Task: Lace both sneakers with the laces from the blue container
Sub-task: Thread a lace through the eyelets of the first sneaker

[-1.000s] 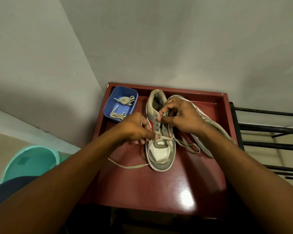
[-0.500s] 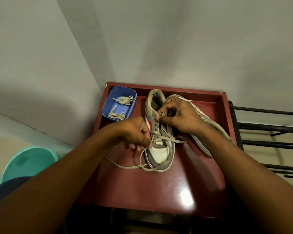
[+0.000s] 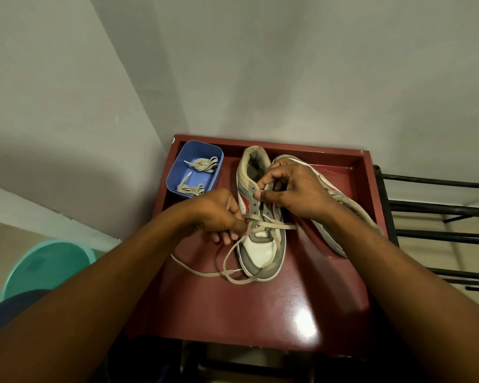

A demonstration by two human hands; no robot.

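Table (image 3: 260, 322): red-brown, glossy, with a raised rim at the back; it carries the shoes and the container.
Sneaker in work (image 3: 260, 248): grey, white and red, mid-table, toe toward the person and heel toward the wall.
Second sneaker (image 3: 340, 233): just right of the first and largely hidden under the right forearm; I cannot tell whether it has a lace.
Lace (image 3: 234, 273): beige and flat, crossed over the lowest eyelets; its slack loops off the toe onto the table at the left front.
Left hand (image 3: 216, 217): grip closed in a pinch on the lace at the shoe's left edge, low on the eyelet row.
Right hand (image 3: 296, 189): thumb and forefinger pinch the upper eyelet flap, steadying the shoe; I see no lace in this grip.
Blue container (image 3: 177, 172): back left of the table, just beside the heel, with two bundled laces (image 3: 203, 165) inside.
Change: a second ago a loop of slack lay to the right of the shoe. That loop is gone, and the loose length now lies over the toe and to the left.
Meaning: one crossing has probably just been drawn through. Only the bottom rows look laced and the upper eyelets are bare, so the task is at an early stage.
Also present: teal basin (image 3: 44, 268) on the floor at left; black rack (image 3: 440, 217) at right.
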